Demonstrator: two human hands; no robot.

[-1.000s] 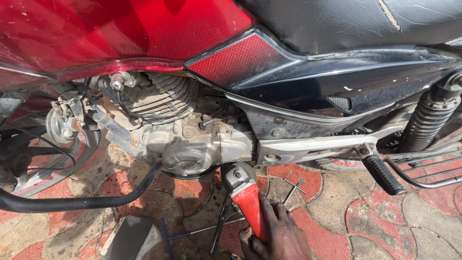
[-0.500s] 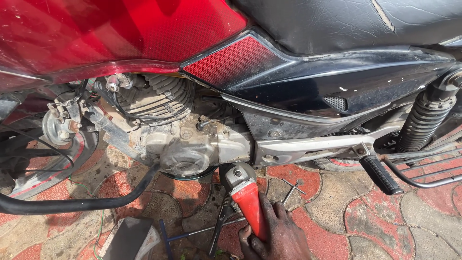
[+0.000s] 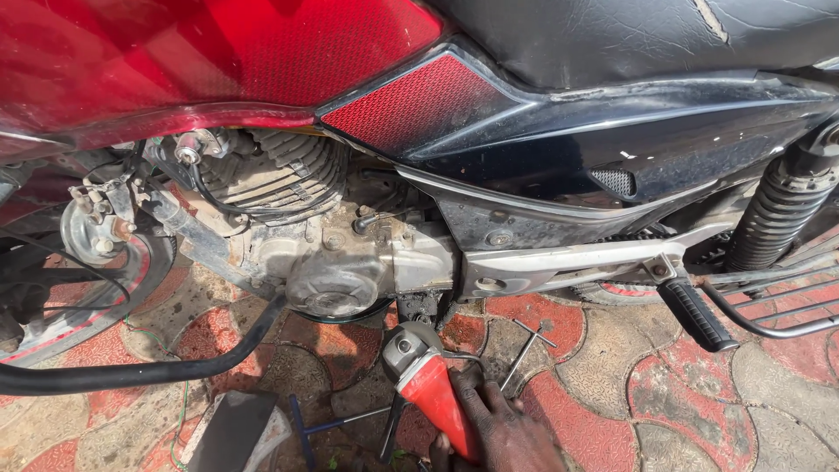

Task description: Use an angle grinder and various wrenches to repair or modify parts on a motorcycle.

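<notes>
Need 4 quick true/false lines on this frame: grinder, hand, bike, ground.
1. A hand grips a red angle grinder. True.
2. The grinder's head points away from the engine. False: it sits just below the engine.
3. The seat is black. True.
4. The ground is bare concrete. False: it is red and grey patterned paving, with T-handle wrenches lying on it.

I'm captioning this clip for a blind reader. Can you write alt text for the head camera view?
A hand grips a red angle grinder, its head just below a motorcycle engine. The bike, with red tank and black seat, stands on red and grey paving, with loose metal tools lying beside the grinder.
</notes>
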